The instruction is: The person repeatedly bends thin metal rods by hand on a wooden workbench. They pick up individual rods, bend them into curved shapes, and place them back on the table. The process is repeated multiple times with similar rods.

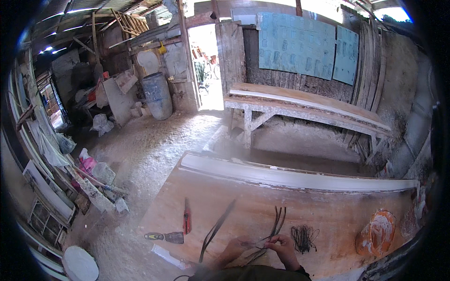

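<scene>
1. Dark strips (276, 222) are lying just left of the wire coil (304, 238), their far ends fanning apart. If the hold on them is loosening, one strip could be sliding out of line with the others.
2. The right hand (283, 248) is working close beside the coil, on its left; its fingers are pinching together, apparently on the strips. So narrow a pinch could be letting them twist.
3. The left hand (236, 248) is showing blurred, farther left of the coil; whether its fingers are parting or gripping anything, one cannot tell. If both hands are pulling unevenly, the strips could be slipping.
4. The coil itself is lying loose on the tabletop (337, 220), so a brushing right hand could be snagging and tangling its loops.
5. A separate dark length (218, 229) is lying left of the coil, past the left hand; a sweeping forearm could be shoving it away.
6. Well left of the coil, a red tool (187, 222) is lying near a scraper (171, 237); a careless reach there could be meeting an edge, if either is sharp.
</scene>
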